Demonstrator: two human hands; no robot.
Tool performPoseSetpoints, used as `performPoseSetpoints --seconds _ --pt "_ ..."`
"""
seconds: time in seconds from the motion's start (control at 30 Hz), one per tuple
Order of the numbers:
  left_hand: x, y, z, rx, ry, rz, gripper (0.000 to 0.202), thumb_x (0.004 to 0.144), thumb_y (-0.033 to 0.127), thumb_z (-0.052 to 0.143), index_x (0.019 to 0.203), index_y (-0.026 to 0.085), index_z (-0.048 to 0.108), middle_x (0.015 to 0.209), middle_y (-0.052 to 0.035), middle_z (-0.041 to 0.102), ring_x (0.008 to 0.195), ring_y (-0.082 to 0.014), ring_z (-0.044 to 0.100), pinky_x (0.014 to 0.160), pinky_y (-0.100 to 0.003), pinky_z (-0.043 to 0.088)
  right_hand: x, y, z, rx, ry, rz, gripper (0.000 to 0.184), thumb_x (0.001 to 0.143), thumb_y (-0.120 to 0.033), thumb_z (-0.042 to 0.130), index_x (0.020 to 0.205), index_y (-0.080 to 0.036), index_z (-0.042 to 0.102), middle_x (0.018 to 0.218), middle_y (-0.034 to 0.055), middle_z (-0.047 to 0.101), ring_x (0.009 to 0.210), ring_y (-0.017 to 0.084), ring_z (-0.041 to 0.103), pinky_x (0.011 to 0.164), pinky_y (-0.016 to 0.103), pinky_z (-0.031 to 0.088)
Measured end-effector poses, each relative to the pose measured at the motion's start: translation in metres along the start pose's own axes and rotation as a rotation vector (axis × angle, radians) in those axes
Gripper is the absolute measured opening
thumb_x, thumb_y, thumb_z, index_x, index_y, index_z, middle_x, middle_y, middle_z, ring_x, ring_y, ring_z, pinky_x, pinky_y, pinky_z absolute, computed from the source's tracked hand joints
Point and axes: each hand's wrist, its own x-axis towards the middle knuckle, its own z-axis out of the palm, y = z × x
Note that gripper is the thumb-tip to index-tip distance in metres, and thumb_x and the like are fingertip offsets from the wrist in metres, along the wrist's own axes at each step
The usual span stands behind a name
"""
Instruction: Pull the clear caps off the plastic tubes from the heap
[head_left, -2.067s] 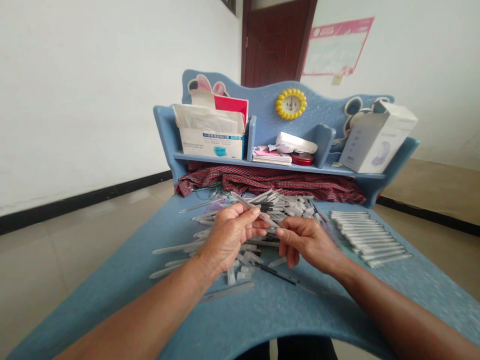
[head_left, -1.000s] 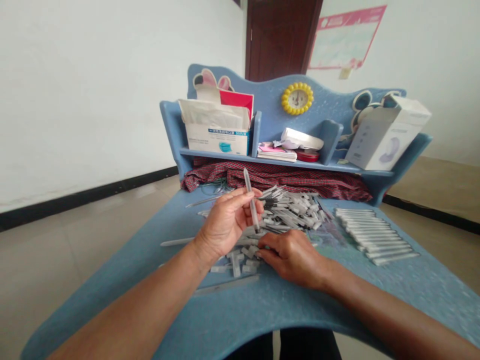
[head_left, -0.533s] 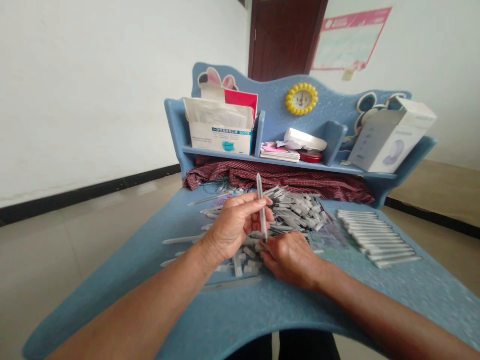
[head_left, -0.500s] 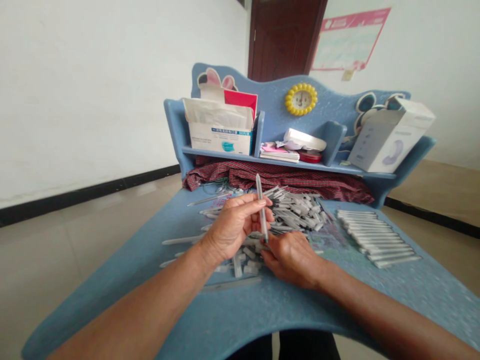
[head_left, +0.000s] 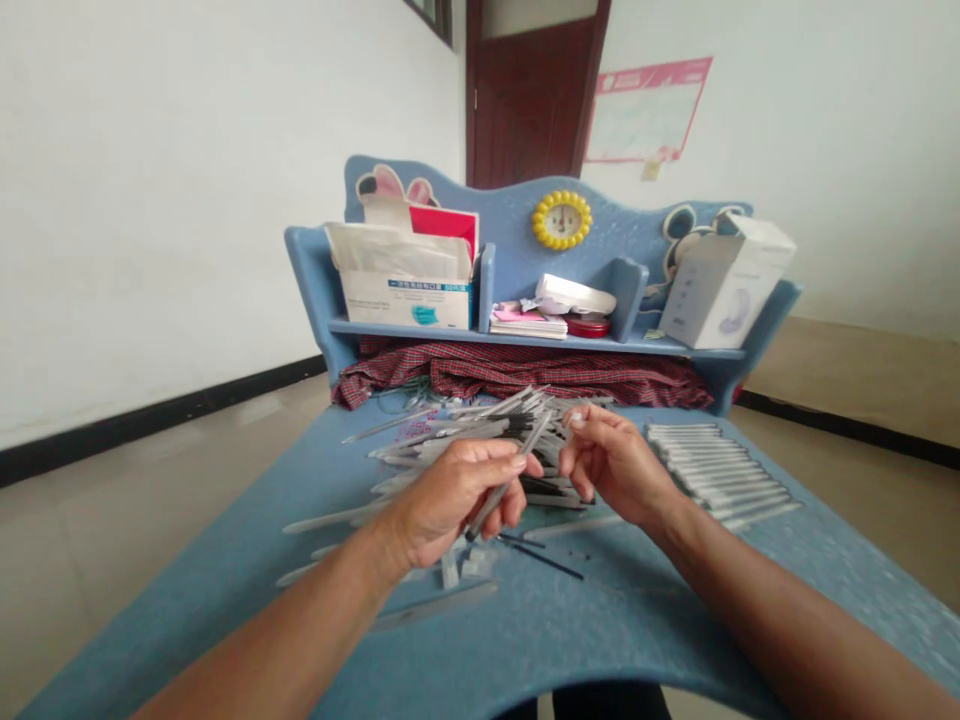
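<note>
behind the blue worktop, white walls with a dark red door and a pink-edged poster. across the far side, a blue shelf with a yellow clock on its back panel, a mask box at the left, papers and a red tin in the middle, a white box at the right; beneath, a bunched plaid cloth.

holds a clear pen in the left hand, thumb and curled fingers closed around it, above the worktop. slants it, dark end low and towards the body, other end up near the right hand. has the right hand raised, fingers half curled, thumb close to the forefinger; cannot tell of any small piece between them.

beyond both hands, a pile of pens and parts. left of it, loose barrels; under the left hand, short clear pieces; nearer the middle, a thin black rod. just right of the right hand, a neat row of pens, side by side.
</note>
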Motion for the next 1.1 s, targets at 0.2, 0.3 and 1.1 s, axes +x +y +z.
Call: performPoseSetpoints --seconds 0.2,0.3,1.1 --pt "-0.0005 0.0021 0.0043 0.125 -0.041 -0.032 0.029 0.081 0.039 0.052 0.087 0.012 0.062 0.048 0.0008 0.055 0.035 -0.0052 0.036 0.036 -0.016 0.025 0.0036 -0.0002 -0.0062 0.106 0.047 -0.067 0.018 0.074 -0.031 0.062 0.079 -0.016 0.054 0.056 0.0018 0.066 0.031 0.009 0.049 0.029 0.018 0.035" --pt "0.0001 0.002 0.0052 0.143 -0.045 -0.037 0.03 0.08 0.04 0.053 0.087 0.012 0.062 0.048 0.0009 0.055 0.036 -0.0059 0.036 0.036 -0.016 0.025 0.0023 -0.0012 -0.0055 0.121 0.047 -0.074 0.019 0.074 -0.032 0.063 0.08 -0.015 0.056 0.058 0.002 0.066 0.032 0.009 0.05 0.03 0.018 0.035" --pt "0.0004 0.0024 0.0055 0.18 -0.012 -0.019 0.028 0.08 0.038 0.05 0.084 0.013 0.061 0.047 0.0018 0.053 0.036 -0.0055 0.032 0.038 -0.017 0.022 -0.0007 0.001 -0.0012 0.072 0.054 -0.085 0.018 0.073 -0.03 0.065 0.078 -0.015 0.056 0.057 0.0016 0.066 0.03 0.009 0.049 0.03 0.018 0.037"
